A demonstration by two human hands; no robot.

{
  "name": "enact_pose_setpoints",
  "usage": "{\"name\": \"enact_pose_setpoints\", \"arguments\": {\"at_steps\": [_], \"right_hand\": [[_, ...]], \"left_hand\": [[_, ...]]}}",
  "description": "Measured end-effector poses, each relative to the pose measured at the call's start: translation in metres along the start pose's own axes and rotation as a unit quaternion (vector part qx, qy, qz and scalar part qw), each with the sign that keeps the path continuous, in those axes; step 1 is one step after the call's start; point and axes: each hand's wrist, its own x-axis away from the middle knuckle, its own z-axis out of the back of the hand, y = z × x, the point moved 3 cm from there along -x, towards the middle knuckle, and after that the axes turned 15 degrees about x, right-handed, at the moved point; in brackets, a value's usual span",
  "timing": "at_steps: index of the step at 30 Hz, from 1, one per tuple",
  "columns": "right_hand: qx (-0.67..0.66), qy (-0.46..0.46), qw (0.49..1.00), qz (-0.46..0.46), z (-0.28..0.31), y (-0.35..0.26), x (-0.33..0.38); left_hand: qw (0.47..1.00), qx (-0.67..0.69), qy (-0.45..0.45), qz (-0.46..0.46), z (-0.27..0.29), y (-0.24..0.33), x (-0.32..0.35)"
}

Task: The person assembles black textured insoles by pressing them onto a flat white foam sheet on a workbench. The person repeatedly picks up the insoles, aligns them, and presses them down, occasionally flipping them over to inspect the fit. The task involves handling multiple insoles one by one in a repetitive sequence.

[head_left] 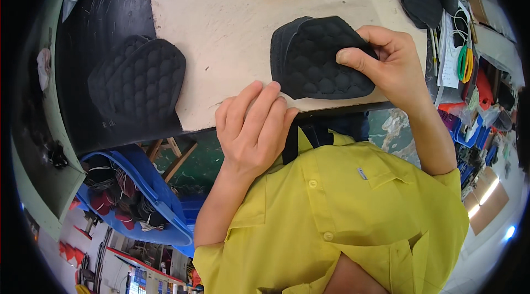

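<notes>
Black pads [316, 61], long axis left-right, sit pinched in the right hand [393, 65]; left hand [248, 131] loosely spread; shirt tag [362, 173] seems unreadable.

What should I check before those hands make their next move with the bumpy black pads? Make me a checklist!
1. Right hand has a grip on the bumpy black pads: ok, its thumb presses on top near their right side.
2. Left hand is free: ok, it holds nothing; its fingertips are by the pads' lower left corner.
3. Edges of those pads line up: not ok, a lower layer sticks out on the left.
4. Pile on the left is neatly squared: not ok, its pads are staggered.
5. Number of pads under the thumb: cannot tell, the top one hides most of what is beneath.
</notes>
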Motion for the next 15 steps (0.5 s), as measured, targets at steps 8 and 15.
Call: {"name": "enact_pose_setpoints", "arguments": {"at_steps": [8,15], "right_hand": [[-0.011,-0.029,0.999,-0.022,-0.0062,0.005,-0.004],[0.045,-0.009,0.999,0.004,-0.008,0.004,-0.008]], "left_hand": [[1.0,-0.003,0.01,-0.008,-0.0021,-0.0042,0.0046],[0.997,-0.077,-0.013,-0.009,-0.0045,-0.0013,0.0013]]}}
